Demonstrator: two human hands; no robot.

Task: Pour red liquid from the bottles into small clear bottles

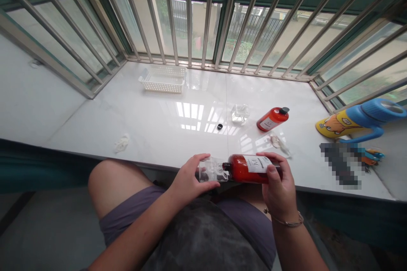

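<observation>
The left hand (190, 178) is curled around a clear plastic bag (210, 170) at the neck of a red bottle (251, 169); the bottle's body is gripped by the right hand (277, 187), both held over the near edge of the white surface (127, 110).

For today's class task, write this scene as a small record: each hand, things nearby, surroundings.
Left hand: holds a clear plastic bag at the bottle's neck
Right hand: grips a red labelled bottle, held sideways
Nearby: small black cap; second red bottle
Surroundings: white plastic basket; blue-and-yellow flask; white stone counter; steel window bars
</observation>
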